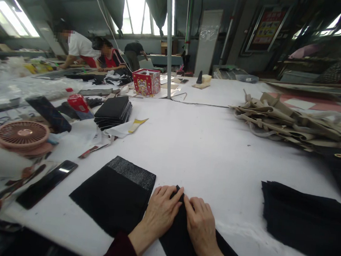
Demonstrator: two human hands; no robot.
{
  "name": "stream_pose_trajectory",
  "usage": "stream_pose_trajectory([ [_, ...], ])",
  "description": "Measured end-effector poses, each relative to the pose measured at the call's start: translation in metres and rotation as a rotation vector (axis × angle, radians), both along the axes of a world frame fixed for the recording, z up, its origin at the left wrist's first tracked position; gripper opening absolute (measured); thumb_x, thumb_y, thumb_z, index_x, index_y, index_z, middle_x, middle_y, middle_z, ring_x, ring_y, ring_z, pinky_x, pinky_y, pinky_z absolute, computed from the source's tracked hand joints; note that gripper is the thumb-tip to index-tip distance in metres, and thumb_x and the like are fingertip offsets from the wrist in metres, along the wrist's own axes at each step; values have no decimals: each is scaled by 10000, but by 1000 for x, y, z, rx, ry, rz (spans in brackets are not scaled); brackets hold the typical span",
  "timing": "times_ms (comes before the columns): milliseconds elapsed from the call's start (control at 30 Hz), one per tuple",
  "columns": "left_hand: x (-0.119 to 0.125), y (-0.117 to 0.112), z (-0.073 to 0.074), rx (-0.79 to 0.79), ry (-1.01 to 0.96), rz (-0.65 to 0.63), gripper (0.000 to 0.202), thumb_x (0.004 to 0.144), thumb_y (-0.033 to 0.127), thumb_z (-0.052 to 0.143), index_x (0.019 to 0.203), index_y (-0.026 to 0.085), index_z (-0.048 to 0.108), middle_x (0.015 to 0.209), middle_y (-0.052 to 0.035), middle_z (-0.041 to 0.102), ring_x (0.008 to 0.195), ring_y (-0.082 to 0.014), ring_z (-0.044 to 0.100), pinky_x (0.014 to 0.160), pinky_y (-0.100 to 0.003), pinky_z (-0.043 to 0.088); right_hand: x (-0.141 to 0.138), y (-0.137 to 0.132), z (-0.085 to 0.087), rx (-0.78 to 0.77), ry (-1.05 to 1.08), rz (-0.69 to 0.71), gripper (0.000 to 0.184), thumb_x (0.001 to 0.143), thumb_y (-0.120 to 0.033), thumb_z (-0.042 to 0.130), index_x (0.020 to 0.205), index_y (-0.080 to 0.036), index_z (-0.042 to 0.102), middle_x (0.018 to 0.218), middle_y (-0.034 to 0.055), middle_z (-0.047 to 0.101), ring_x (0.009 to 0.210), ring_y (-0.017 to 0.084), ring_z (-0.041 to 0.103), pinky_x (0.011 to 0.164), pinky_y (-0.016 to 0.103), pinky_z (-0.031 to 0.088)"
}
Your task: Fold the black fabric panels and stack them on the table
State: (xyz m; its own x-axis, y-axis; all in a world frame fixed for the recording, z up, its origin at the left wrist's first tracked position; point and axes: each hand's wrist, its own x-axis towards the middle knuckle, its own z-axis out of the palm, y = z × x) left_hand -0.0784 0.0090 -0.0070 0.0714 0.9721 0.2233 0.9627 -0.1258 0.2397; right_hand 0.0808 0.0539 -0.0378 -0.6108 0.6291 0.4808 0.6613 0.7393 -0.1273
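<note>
My left hand and my right hand lie side by side on a black fabric piece near the table's front edge. The fingers of both hands press together on its far corner, pinching or folding the cloth. Just left of my left hand lies a stack of black fabric pieces, whose far strip looks grey and speckled. Dark red sleeves cover both my wrists.
A pile of black cloth lies at the right, beige fabric pieces behind it. At the left are a phone, a pink fan and a black stack. A red box and a pole stand farther back. People work at the far tables.
</note>
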Motion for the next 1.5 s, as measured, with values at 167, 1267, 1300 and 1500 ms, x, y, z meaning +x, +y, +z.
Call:
stream_pose_trajectory([
  [167,0,1,0,-20,3,7,424,975,263,466,1398,279,467,1229,-75,567,1118,-254,514,972,-445,410,0,0,0,-11,-4,2,344,940,-71,398,1217,-123,594,889,91,566,815,223,500,720,368,383],
  [1267,-1,0,-1,-28,-25,38,476,967,289,492,1436,293,410,1241,-56,553,1108,-250,492,986,-441,386,-1,1,-1,12,4,16,336,943,-71,381,1207,-138,577,886,82,561,815,216,500,721,358,384],
  [1300,-1,0,-1,-30,-26,37,483,967,285,493,1441,299,400,1237,-53,553,1105,-247,492,985,-440,387,-1,1,-1,16,9,19,334,944,-71,380,1207,-132,576,885,81,558,816,216,498,721,357,384],
  [1500,-1,0,-2,-18,-42,42,437,972,291,484,1407,293,447,1229,-51,551,1114,-244,487,995,-437,386,-1,1,-3,21,0,27,327,945,-73,387,1213,-114,571,892,79,549,822,218,495,723,359,381],
])
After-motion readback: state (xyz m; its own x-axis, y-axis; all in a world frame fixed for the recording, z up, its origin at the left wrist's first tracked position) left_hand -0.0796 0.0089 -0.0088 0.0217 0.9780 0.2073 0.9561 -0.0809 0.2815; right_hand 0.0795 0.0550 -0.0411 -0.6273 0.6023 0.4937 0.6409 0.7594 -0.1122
